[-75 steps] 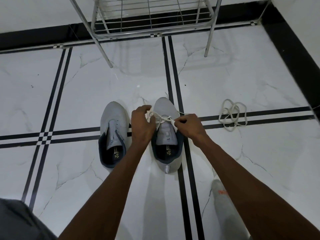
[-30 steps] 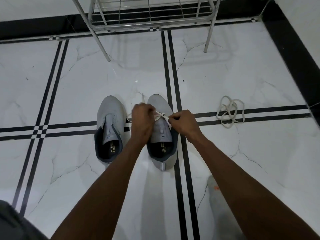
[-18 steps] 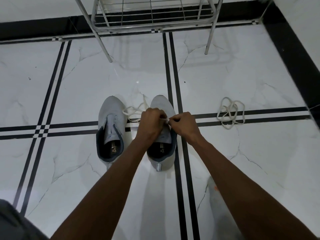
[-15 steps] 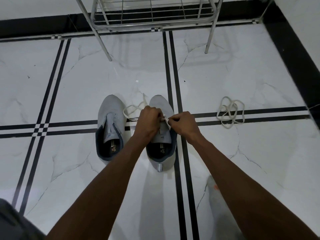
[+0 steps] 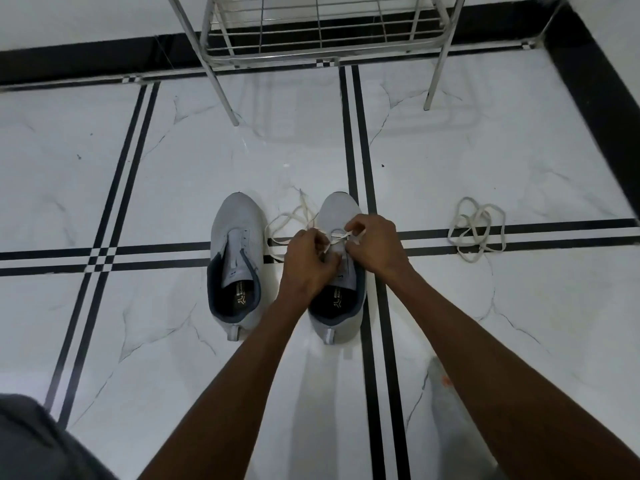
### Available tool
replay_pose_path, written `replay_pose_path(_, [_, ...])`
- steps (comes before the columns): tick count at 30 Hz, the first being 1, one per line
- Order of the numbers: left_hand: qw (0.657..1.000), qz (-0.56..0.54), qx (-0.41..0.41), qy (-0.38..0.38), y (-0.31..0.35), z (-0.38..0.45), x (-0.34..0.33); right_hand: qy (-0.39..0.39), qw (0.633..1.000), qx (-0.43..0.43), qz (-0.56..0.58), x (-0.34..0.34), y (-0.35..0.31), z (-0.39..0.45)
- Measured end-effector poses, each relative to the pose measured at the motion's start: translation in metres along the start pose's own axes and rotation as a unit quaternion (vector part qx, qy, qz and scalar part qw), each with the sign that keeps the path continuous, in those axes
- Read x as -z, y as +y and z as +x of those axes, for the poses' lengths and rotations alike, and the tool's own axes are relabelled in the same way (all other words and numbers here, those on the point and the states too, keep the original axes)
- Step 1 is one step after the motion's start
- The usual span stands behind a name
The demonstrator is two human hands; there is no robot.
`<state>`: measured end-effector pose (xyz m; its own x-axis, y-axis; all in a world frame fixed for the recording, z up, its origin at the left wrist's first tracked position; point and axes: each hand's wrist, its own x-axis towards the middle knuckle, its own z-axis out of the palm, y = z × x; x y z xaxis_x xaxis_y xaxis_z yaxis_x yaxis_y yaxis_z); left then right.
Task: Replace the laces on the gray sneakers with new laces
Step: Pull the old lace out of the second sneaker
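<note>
1. From the head view, two gray mesh sneakers with dark collars stand side by side on the white marble-look floor [image 5: 173, 185], toes pointing away from the person, presumably so the eyelets face up and are easy to reach.
2. The left gray sneaker [image 5: 235, 261] has bare eyelets and no hand on it; I judge it waits its turn.
3. Both hands work over the right gray sneaker [image 5: 341, 271]. The left hand [image 5: 306, 261] curls its fingers round one run of the cream flat lace [image 5: 341, 237]; the right hand [image 5: 372, 245] pinches the other run just above the tongue, so the lace crosses between them.
4. The lace's slack lies looped on the floor between the two toes, kept clear of the eyelets.
5. A second cream lace, bundled [image 5: 476, 230], lies well apart to the right, near the black stripe.
6. A silver wire rack [image 5: 322, 32] stands beyond.
7. Compared with half a second ago, the hands have drawn slightly apart and the crossing shows between them; the sneakers and the bundle have not moved.
</note>
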<state>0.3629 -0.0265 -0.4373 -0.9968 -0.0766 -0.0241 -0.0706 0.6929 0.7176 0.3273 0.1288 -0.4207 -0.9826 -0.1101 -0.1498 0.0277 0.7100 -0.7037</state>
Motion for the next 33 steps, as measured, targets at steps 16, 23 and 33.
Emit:
replay_pose_path(16, [0.985, -0.14, 0.07, 0.076, -0.01, -0.001, 0.006, 0.021, 0.999, 0.025, -0.036, -0.014, -0.007, 0.02])
replay_pose_path(23, [0.983, -0.142, 0.084, 0.085, -0.01, 0.0, 0.007, 0.136, 0.99, -0.02, 0.045, 0.008, 0.01, 0.02])
replay_pose_path(33, [0.986, -0.126, 0.072, 0.078, -0.01, -0.003, 0.004, -0.065, 0.991, 0.082, -0.085, -0.015, -0.011, 0.024])
